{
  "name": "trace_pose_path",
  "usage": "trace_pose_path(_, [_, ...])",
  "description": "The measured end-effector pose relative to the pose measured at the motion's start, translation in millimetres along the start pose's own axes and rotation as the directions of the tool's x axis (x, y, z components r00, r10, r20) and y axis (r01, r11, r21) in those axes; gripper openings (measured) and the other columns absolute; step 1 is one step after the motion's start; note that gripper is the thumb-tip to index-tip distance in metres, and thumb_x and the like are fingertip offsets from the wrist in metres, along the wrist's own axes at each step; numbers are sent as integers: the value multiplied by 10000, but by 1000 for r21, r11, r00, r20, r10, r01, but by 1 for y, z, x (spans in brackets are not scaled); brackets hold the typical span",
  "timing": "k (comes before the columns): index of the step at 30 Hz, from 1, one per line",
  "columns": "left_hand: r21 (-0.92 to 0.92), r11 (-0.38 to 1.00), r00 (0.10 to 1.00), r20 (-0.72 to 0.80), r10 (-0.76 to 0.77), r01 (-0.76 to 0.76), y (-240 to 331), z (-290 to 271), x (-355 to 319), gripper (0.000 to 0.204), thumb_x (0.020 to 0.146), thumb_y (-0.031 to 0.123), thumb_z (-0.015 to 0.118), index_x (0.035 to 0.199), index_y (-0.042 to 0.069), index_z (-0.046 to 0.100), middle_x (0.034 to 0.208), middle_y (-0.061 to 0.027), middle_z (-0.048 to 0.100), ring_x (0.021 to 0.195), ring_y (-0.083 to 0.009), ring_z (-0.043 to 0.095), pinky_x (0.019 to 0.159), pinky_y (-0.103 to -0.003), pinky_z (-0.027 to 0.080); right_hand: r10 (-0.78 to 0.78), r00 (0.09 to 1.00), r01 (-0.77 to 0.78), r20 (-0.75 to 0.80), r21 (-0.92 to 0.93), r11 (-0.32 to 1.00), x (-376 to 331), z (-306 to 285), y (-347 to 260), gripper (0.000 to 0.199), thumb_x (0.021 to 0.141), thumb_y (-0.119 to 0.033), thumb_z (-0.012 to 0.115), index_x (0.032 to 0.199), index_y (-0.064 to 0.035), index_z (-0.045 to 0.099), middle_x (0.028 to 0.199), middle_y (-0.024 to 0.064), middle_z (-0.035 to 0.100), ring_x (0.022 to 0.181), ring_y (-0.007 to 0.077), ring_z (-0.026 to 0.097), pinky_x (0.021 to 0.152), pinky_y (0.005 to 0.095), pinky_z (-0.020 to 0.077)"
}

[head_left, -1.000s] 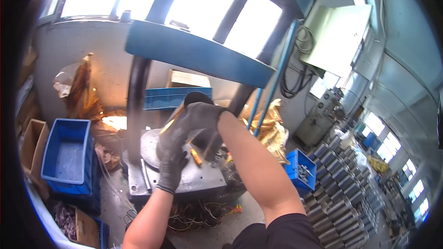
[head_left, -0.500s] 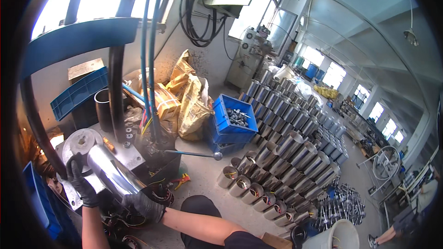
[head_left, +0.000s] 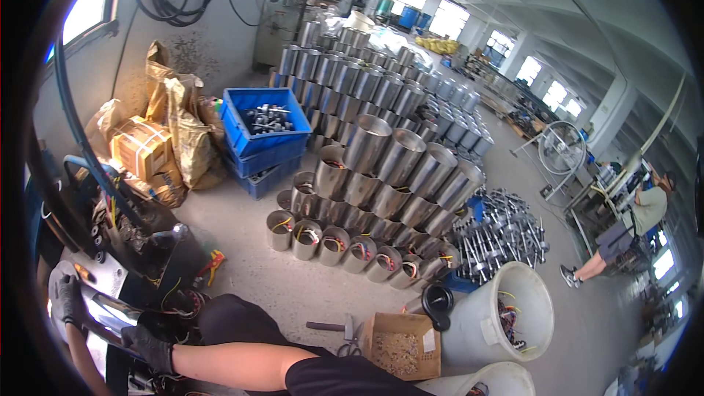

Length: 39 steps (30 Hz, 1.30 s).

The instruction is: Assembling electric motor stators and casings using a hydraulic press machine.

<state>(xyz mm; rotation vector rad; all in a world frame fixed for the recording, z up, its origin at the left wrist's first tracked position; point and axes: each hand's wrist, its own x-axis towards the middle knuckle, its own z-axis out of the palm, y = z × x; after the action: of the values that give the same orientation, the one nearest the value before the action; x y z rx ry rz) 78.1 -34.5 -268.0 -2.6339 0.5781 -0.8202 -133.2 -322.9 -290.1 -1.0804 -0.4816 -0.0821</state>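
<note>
A shiny steel cylinder (head_left: pixel 110 315) lies tilted at the lower left, over the metal plate of a machine. My left hand (head_left: pixel 70 301), in a dark glove, is closed at the cylinder's far-left end beside a round metal disc (head_left: pixel 60 276). My right hand (head_left: pixel 150 346), also gloved, grips the near end of the same cylinder. The fingertips of both hands are partly hidden. Bundles of wire and a dark machine block (head_left: pixel 172 253) sit just beyond the right hand.
Stacked steel cylinders (head_left: pixel 363 191), some with coloured wires, fill the floor ahead. Blue crates (head_left: pixel 265 132) of metal parts stand by yellow sacks (head_left: pixel 183 132). Shears (head_left: pixel 348 337), a cardboard box (head_left: pixel 402 345) and a white bucket (head_left: pixel 469 323) lie close right; another person (head_left: pixel 631 220) is farther off.
The view has swung right, so the machine, cylinder and both hands now appear farther left and lower. My hands stay at the cylinder. The shears, cardboard box and more buckets have come into view.
</note>
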Motion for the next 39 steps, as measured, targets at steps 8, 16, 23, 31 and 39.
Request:
trace_pose_path(8, [-303,950,996,1,84,-80,240,-13,170,417,1096,360,492,1159,-1,692,1092,-110,682,1051,-255,623,936,-397,498,43,954,-85,-298,-128,988,24,-65,34,151,958,-149,557,814,-125,593,744,12,484,721,164,476,671,339,416])
trace_pose_path(16, [-385,921,981,192,23,54,286,6,164,462,1071,406,500,1164,9,717,1135,-155,696,1084,-307,646,950,-432,509,649,684,-607,-333,234,760,-38,-74,-42,221,992,-208,534,796,-120,588,721,8,459,675,178,480,648,357,414])
trace_pose_path(23, [-254,918,896,404,-184,303,180,-16,81,502,1049,445,508,1169,17,739,1172,-194,708,1113,-352,667,962,-462,518,289,662,-560,-691,-200,804,-1,-130,-212,281,877,-275,704,925,2,724,705,75,657,614,240,641,575,398,506])
trace_pose_path(31, [-73,805,746,434,-505,588,64,-103,68,548,1025,491,516,1175,26,765,1215,-239,721,1147,-403,691,976,-497,529,190,689,96,-699,347,933,-5,-277,-216,305,823,-59,739,1111,39,757,1020,139,777,818,238,738,750,362,596])
trace_pose_path(39, [-74,768,739,348,-578,636,44,-112,74,555,985,507,520,1137,44,786,1175,-247,741,1119,-434,703,976,-513,528,145,652,-90,-744,114,989,-168,-433,-166,501,917,12,637,1403,116,575,1367,238,674,1249,365,682,1098,485,561])
